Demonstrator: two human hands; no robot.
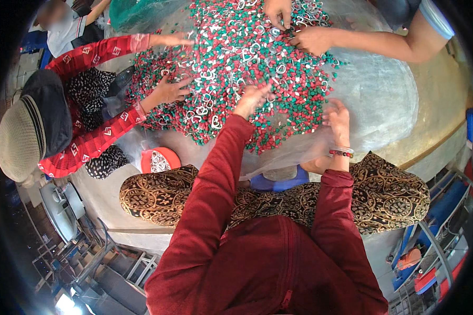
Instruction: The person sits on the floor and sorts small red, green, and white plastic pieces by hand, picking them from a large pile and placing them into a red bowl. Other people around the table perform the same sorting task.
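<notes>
Co-worker at left: beige woven hat with a dark band and flap, red patterned sleeves; two spread hands reach over the left side of the heap.
Red round bowl: beside the heap's lower left, white curved pieces lying inside.
Heap of small red, green and white pieces: spread in the upper middle, with white plastic rings and hooks scattered through it.
Left hand: over the lower middle of the heap, dark red sleeve behind it, fingers pointing forward; motion blur hides how far it is open and whether it has hold of a piece.
Blue object: close to the lap, partly covered.
Co-worker at upper right: two bent hands at the heap's far right part; their grip cannot be told.
Right hand: just beside the heap's right edge, fingers loosely bent, wrist wearing a red beaded bracelet; whether anything is held cannot be told.
Translucent plastic sheet: under the heap, stretching rightward over the tan platform.
</notes>
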